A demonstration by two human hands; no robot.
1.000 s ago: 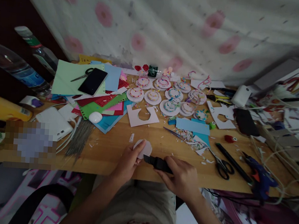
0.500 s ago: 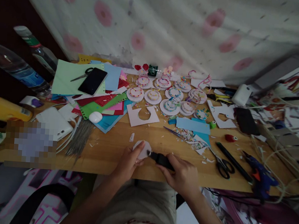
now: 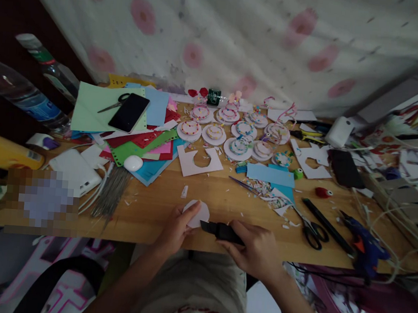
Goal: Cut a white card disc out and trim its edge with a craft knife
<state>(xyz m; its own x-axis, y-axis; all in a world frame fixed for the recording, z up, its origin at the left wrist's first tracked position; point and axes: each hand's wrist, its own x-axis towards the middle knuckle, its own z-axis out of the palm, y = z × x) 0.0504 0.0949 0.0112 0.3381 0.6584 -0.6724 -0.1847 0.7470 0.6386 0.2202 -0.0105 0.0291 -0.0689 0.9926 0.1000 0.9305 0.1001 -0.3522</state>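
Note:
Near the front edge of the wooden table (image 3: 147, 223), my left hand (image 3: 176, 228) grips a small white disc (image 3: 199, 214), its thumb on top and its fingers beneath. My right hand (image 3: 256, 245) is wrapped round the black handle of a utility knife (image 3: 221, 231). The knife's dark blade points left and lies at the disc's lower right edge; whether it touches cannot be made out. Behind my hands lies a white sheet with a round cut-out (image 3: 185, 162). Farther back stand several white discs with colourful beaded rings (image 3: 214, 134).
Coloured paper sheets (image 3: 87, 105) with a phone (image 3: 129, 113) and scissors lie at the back left. Thin wires (image 3: 108, 192) are left of my hands. Black scissors (image 3: 313, 230), a black stick (image 3: 327, 227) and a blue glue gun (image 3: 363, 246) lie right. Paper scraps (image 3: 268, 196) litter the middle.
The knife blade has shifted slightly left and down along the disc's edge, and more of it shows. My left hand and the disc have moved a little left.

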